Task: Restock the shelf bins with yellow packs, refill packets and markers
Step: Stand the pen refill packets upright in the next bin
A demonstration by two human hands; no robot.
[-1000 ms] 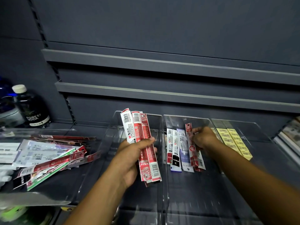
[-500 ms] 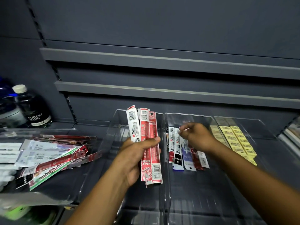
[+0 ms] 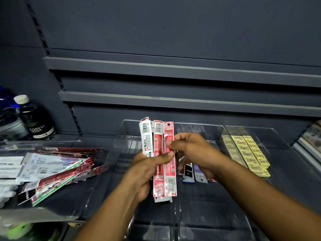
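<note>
The left hand (image 3: 147,171) grips a fan of red-and-white packets (image 3: 161,153) upright, thumb curled across their front. The right hand (image 3: 192,150), at its 3 o'clock, pinches the rightmost packet's edge between thumb and forefinger. Under that hand, other packets (image 3: 188,171) lie flat in the middle bin (image 3: 199,125). Yellow packs (image 3: 248,153) lie in rows in the right bin (image 3: 260,128), further toward 3 o'clock. At 9 o'clock a pile (image 3: 52,169) of mixed packets lies in a clear tray (image 3: 43,141); a bottle (image 3: 37,122) stands at 10 o'clock.

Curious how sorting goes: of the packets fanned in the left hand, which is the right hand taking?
Rightmost red packet, dark hole at its top: the right hand pinches its edge. The white packet and middle packet show barcodes instead.
</note>
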